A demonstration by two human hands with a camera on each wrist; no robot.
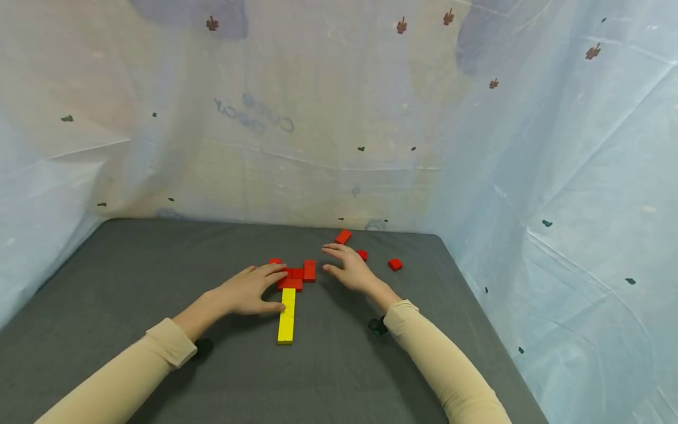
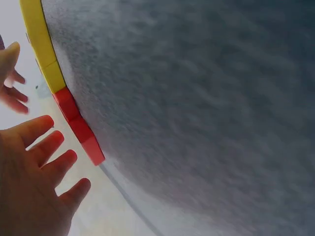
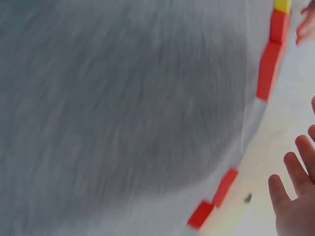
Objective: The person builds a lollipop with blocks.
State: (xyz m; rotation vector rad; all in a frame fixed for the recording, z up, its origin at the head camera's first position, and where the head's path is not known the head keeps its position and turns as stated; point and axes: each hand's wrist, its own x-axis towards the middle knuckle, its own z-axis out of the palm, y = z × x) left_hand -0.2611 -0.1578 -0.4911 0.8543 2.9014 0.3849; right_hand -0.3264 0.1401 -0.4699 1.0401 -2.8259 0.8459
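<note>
Several red blocks (image 1: 290, 285) lie flat together on the dark table, and one upright-lying red block (image 1: 309, 271) sits at their right side. From their near edge a yellow strip (image 1: 286, 324) runs toward me, with a seam between yellow blocks (image 2: 43, 46) in the left wrist view. My left hand (image 1: 249, 292) hovers over the left of this arrangement, fingers spread and hiding part of the red; whether it touches cannot be told. To the right, my right hand (image 1: 349, 270) is held above the table, fingers extended, holding nothing.
Beyond the right hand lie loose red blocks: one near the back edge (image 1: 343, 237), one partly hidden block (image 1: 362, 255), and one farther right (image 1: 395, 264). Pale plastic sheeting (image 1: 318, 118) hangs behind the grey table (image 1: 159, 265) and along its sides.
</note>
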